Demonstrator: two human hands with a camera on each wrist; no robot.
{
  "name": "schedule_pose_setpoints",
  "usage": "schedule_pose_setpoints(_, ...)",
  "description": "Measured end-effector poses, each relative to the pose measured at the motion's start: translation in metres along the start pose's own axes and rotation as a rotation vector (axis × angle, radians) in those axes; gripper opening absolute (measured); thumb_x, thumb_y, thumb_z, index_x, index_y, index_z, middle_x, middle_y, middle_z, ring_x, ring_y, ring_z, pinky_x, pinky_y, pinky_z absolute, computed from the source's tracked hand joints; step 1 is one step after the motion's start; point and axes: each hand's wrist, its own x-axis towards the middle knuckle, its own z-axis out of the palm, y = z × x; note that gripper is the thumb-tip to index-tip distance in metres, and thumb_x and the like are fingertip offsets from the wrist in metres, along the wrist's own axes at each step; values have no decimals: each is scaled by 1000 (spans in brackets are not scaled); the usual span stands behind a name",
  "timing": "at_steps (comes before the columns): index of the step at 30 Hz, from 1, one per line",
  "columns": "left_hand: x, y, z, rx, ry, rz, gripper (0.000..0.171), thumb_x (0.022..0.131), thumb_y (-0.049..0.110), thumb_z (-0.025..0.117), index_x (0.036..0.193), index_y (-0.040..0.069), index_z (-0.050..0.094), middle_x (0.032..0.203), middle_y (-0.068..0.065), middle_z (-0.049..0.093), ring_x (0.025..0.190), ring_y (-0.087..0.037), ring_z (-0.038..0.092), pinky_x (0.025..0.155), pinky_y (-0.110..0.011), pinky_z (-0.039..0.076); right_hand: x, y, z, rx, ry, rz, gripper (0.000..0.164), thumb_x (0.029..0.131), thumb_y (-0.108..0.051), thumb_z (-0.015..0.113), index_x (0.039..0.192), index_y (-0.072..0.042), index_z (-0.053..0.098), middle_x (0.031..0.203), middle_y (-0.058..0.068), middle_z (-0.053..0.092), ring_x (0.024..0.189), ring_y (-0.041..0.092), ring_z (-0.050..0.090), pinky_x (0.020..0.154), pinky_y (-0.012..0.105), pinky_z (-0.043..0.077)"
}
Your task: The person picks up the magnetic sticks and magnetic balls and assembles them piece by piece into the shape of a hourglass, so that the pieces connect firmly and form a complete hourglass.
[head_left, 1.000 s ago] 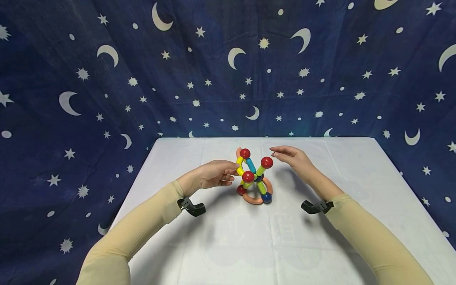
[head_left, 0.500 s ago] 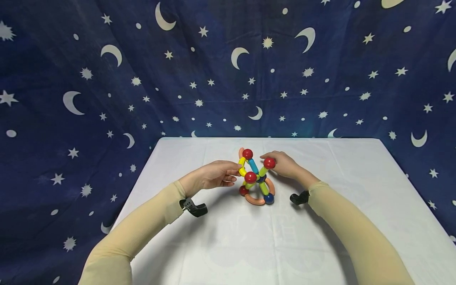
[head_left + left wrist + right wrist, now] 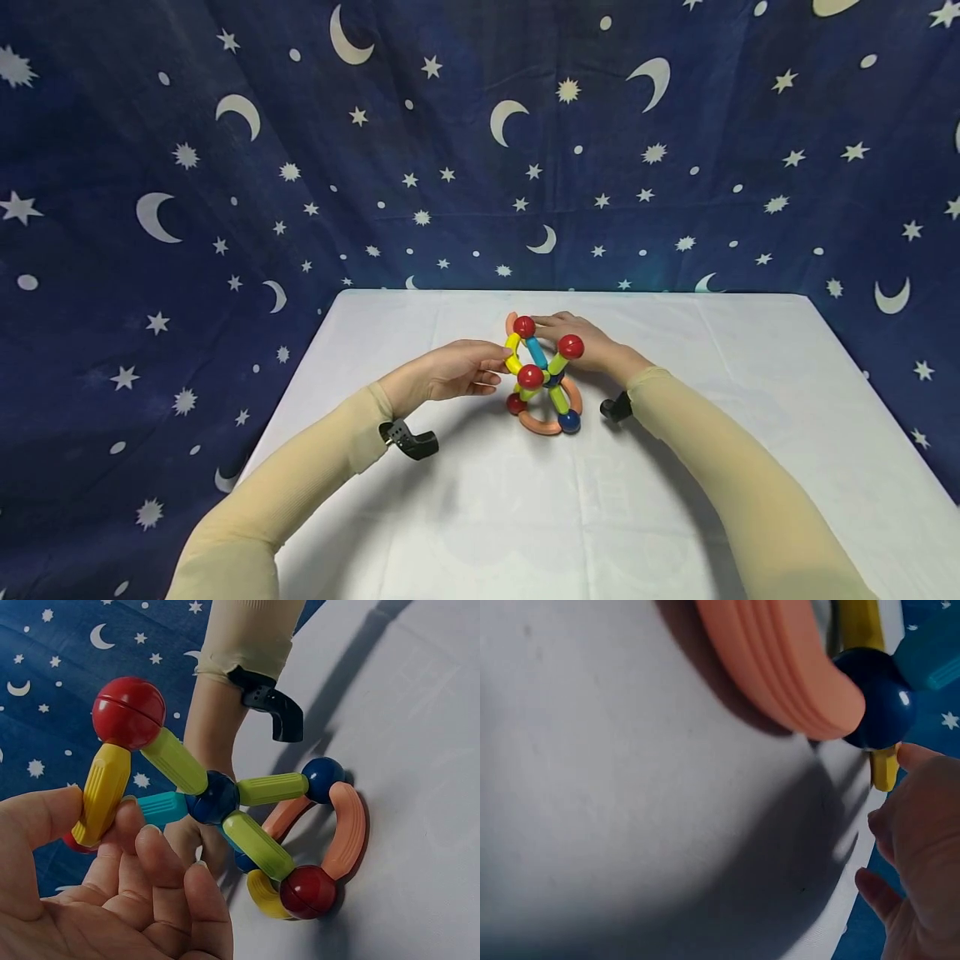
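A magnetic ball-and-stick model (image 3: pixel 557 400) stands on the white table (image 3: pixel 480 517). It joins red and blue balls with green, blue, yellow and curved salmon sticks. From the left side my left hand (image 3: pixel 467 368) pinches a yellow stick (image 3: pixel 103 793) beneath a red ball (image 3: pixel 129 712), between thumb and finger. Behind the model lies my right hand (image 3: pixel 579 340), reaching left with its fingers partly hidden by a red ball. In the right wrist view, one of its fingertips is at a short yellow stick (image 3: pixel 885 769) below a dark blue ball (image 3: pixel 877 697); the other fingers are loosely bent.
A dark blue cloth (image 3: pixel 450 125) with moons and stars hangs behind and beside the table. Black camera mounts (image 3: pixel 408 439) sit on both wrists. The model's curved salmon sticks (image 3: pixel 349 829) rest low, near the tabletop.
My right hand has moved left from the model's right side to behind it. My left hand keeps its pinch on the yellow stick. The view has shifted slightly.
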Motion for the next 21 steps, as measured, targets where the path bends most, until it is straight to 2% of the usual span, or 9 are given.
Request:
schedule_pose_setpoints(3,-1,0,-1,-4,1,0,24,101,28,63,113,7,63,97,-1,66,78,-14,60,79,-29,53,8,2,2,-70,-44,-1,59,103,-26,59,159,-28,40,166,-1,30,149,33,28,117,60,26)
schedule_pose_setpoints(7,-2,1,0,-5,-4,-3,23,101,27,63,113,7,63,100,-3,65,80,-14,60,79,-29,53,18,4,5,-122,-76,-17,65,101,-26,63,161,-25,36,168,-1,26,151,33,24,117,59,26)
schedule_pose_setpoints(9,-2,2,0,-1,-6,-6,23,101,27,63,113,8,63,101,-3,65,80,-14,60,80,-29,53,23,4,5,-140,-81,-33,67,100,-23,65,161,-22,36,167,1,28,152,33,24,118,58,26)
schedule_pose_setpoints(15,-2,2,0,4,1,-10,24,101,28,64,112,8,64,102,-3,66,80,-14,60,79,-29,53,32,-4,-2,-154,-91,-82,83,84,-6,78,158,-18,43,166,5,31,152,34,23,117,59,27)
schedule_pose_setpoints(21,-2,2,-1,20,-7,-6,23,101,28,63,111,7,63,99,-2,65,80,-15,60,79,-30,53,39,-3,-1,-149,-161,-62,85,81,-14,85,156,-18,45,160,10,42,151,34,27,116,58,30)
